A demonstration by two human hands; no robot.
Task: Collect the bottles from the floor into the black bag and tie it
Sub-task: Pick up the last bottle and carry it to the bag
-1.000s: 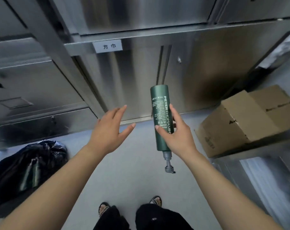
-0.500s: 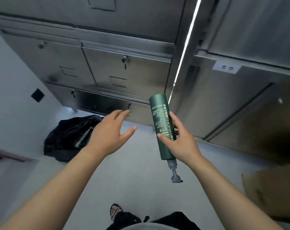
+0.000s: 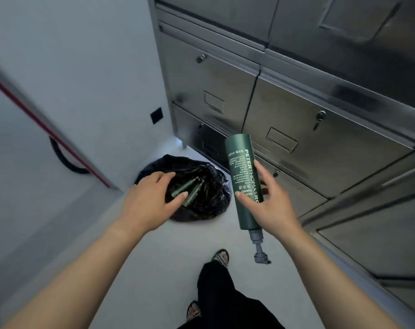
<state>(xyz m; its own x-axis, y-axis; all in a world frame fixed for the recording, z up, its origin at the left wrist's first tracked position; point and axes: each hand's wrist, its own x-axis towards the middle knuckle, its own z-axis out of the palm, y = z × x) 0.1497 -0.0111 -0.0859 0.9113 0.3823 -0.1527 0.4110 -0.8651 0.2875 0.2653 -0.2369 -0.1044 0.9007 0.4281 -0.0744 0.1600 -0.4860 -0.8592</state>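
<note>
Right hand (image 3: pixel 270 205) grasps green pump bottle (image 3: pixel 244 184), pump downward; left hand (image 3: pixel 149 203) hovers, fingers relaxed, over black bag (image 3: pixel 209 205).

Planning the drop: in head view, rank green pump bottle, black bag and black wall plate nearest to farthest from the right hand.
1. Green pump bottle: gripped in the right hand.
2. Black bag: floor, to its left.
3. Black wall plate: on the wall beyond the bag.

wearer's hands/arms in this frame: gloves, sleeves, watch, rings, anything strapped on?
Nothing worn. The left hand and right hand have no gloves and no visible rings. The left forearm and right forearm are uncovered to the frame edge: no sleeve, watch, strap, cable or marker shows.
</note>
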